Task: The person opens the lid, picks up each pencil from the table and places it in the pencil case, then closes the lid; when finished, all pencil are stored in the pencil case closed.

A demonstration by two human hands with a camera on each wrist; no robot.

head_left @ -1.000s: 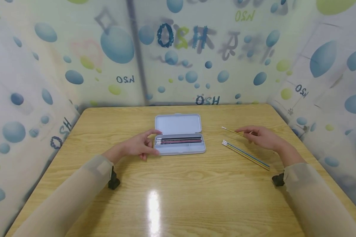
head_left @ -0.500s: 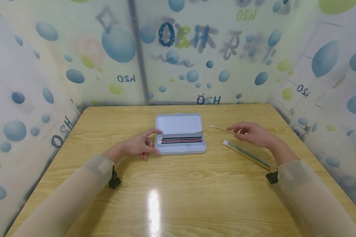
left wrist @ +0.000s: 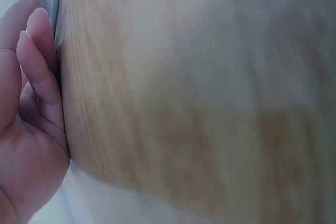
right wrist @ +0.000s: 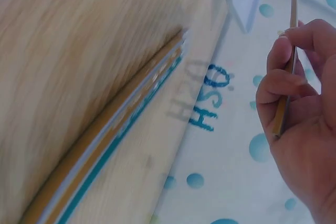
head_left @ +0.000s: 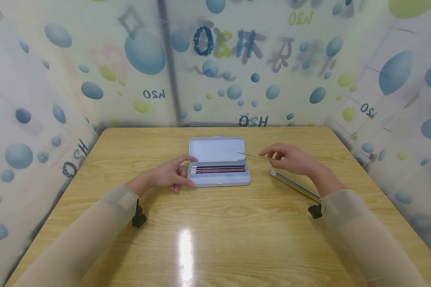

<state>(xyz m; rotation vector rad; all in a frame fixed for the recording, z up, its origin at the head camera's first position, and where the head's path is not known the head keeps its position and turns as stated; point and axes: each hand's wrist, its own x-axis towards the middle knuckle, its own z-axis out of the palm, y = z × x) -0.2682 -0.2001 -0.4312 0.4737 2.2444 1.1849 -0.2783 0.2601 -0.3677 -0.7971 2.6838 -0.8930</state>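
Note:
A pale pencil case lies with its lid folded back; several dark pencils and a red one fill its rear compartment. My left hand holds the case's left end between thumb and index finger, the other fingers curled. My right hand, also seen in the right wrist view, pinches a yellow pencil, its tip end in the palm side and its pale end reaching left over the lid's right edge. Just below that hand, several blue and yellow pencils lie slanted on the table.
The wooden table meets a patterned backdrop behind and at both sides. A dark device sits at the left wrist and another at the right wrist, above the lower ends of the loose pencils.
My right hand has moved left with the yellow pencil, whose pale end has come from the table's right part to the case's lid. My left hand has stayed at the case.

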